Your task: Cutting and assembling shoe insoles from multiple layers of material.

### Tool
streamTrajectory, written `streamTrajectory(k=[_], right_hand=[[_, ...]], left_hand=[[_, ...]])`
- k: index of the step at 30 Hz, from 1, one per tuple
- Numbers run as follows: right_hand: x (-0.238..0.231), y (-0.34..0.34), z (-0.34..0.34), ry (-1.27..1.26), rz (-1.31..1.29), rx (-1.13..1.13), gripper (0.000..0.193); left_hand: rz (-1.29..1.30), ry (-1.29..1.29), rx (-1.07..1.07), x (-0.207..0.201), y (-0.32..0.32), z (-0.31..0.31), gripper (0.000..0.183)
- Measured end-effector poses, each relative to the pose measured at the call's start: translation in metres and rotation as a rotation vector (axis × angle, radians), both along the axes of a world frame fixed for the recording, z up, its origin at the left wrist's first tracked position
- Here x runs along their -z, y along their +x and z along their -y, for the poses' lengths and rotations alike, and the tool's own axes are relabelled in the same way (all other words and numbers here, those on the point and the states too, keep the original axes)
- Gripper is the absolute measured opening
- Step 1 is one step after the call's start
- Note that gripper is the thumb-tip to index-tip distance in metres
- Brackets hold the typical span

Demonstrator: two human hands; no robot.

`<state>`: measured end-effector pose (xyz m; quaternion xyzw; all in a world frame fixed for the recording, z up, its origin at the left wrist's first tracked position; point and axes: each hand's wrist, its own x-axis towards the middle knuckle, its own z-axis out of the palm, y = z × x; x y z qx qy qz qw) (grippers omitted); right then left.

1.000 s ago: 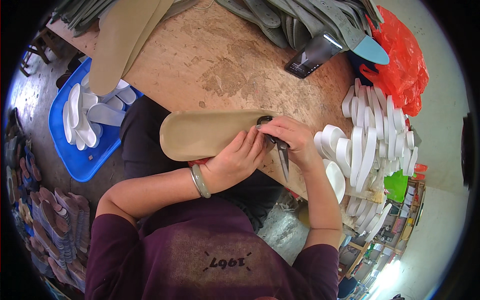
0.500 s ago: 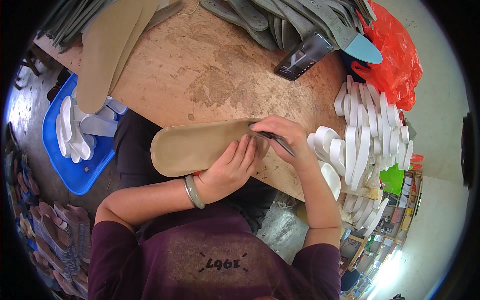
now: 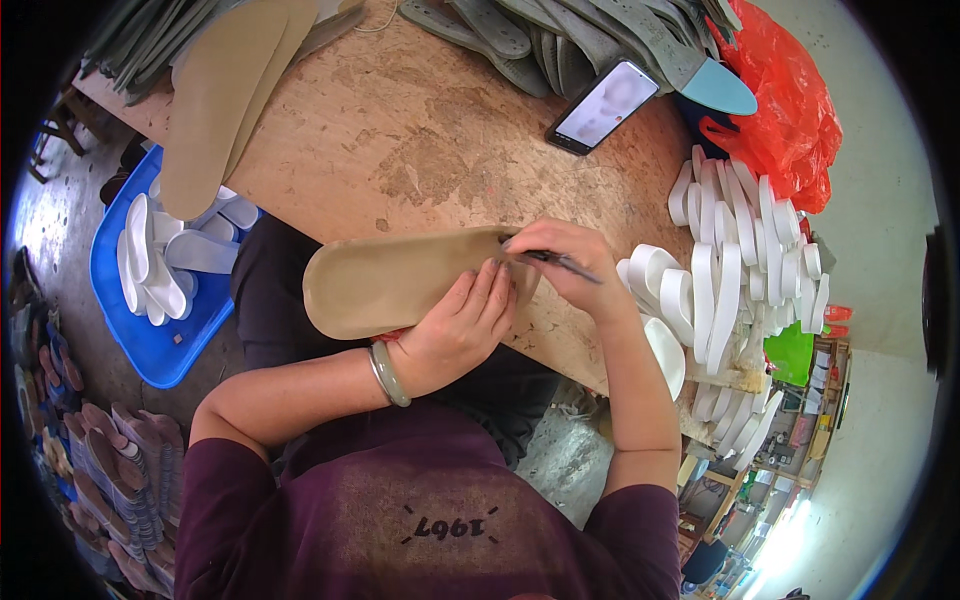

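A tan shoe insole (image 3: 400,285) lies across my lap and the table's near edge, its right end under my hands. My left hand (image 3: 455,330) holds the insole near that end, fingers pressed together on its upper face; the thumb is hidden. My right hand (image 3: 565,260) is closed around a slim dark tool (image 3: 565,265), whose tip meets the insole's far edge at the right end. The tool's exact kind is unclear, as my fingers cover part of it.
Tan insoles (image 3: 215,110) hang over the table's left edge, above a blue tray (image 3: 150,350) of white sole pieces. At the back, grey insoles (image 3: 500,30) are piled beside a phone (image 3: 605,105) and red plastic bag (image 3: 790,110). White sole pieces (image 3: 705,300) crowd the right side.
The right hand has turned the tool to a flatter angle at the insole's edge. The insole has shifted slightly away from me. The phone's dark screen now shows a bright picture.
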<state>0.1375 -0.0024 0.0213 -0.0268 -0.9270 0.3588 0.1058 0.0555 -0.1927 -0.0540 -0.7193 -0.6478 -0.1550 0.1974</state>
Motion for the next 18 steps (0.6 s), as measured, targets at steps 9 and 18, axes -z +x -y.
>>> streamTrajectory(k=[9,18], right_hand=[[-0.021,-0.049,0.018,0.446,0.296,-0.121,0.020],[-0.009,-0.020,0.006,0.100,0.062,0.030,0.028]], left_hand=[[0.014,-0.016,-0.010,0.007,0.001,0.002,0.047],[0.005,-0.003,0.010,-0.001,0.002,0.001,0.048]])
